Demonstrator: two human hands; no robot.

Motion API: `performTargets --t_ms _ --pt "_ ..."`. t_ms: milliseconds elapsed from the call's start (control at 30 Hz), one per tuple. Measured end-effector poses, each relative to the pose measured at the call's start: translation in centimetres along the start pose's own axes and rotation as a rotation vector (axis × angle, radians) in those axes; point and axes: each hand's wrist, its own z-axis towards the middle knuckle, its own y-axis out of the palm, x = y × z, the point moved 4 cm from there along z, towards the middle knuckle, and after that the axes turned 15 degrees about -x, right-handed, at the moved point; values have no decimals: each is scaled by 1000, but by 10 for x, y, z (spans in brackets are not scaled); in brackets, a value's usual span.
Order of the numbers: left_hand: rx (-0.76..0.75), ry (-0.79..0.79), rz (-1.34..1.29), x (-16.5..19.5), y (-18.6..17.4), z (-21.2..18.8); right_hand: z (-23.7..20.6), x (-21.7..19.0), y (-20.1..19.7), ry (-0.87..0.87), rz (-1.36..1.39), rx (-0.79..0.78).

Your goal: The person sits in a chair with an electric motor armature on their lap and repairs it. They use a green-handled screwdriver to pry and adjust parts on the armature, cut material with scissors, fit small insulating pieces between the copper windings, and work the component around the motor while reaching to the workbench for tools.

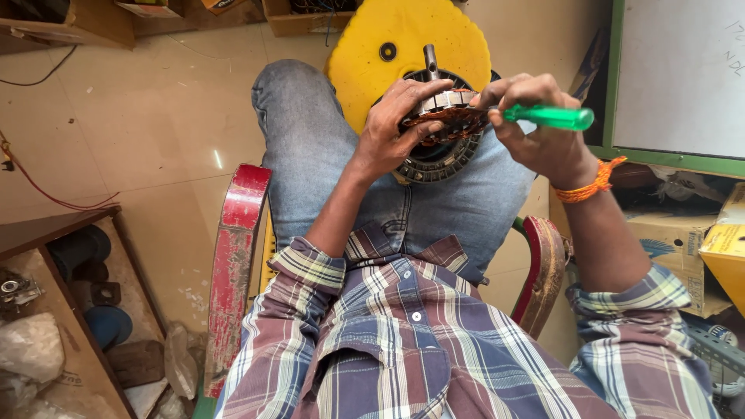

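Observation:
A round metal motor stator (439,146) with copper windings and a centre shaft rests on my lap, over blue jeans. My left hand (392,128) grips its near-left edge, fingers curled over the copper coils. My right hand (539,132) holds a screwdriver with a green translucent handle (552,117), its tip pointing left into the windings. An orange thread band circles my right wrist. Behind the stator lies a yellow scalloped disc (403,39) with a dark hole.
I sit in a chair with worn red arms (233,264). A wooden shelf unit (62,310) with dark round parts and plastic bags stands at left. Cardboard boxes (683,240) and a green-framed white board (683,77) are at right. Tiled floor and red wire lie at left.

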Motion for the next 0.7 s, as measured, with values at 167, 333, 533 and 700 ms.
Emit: performTargets --t_ms 167,333,533,700 --pt "7 2 17 2 0 1 -8 2 11 -86 -22 78" --pt "-9 16 -19 6 -5 4 -19 15 11 -28 333 281" --pt "-24 -1 -55 19 -14 9 -29 33 15 48 865 559" --pt "-52 35 214 42 -13 20 -27 38 19 72 843 557"
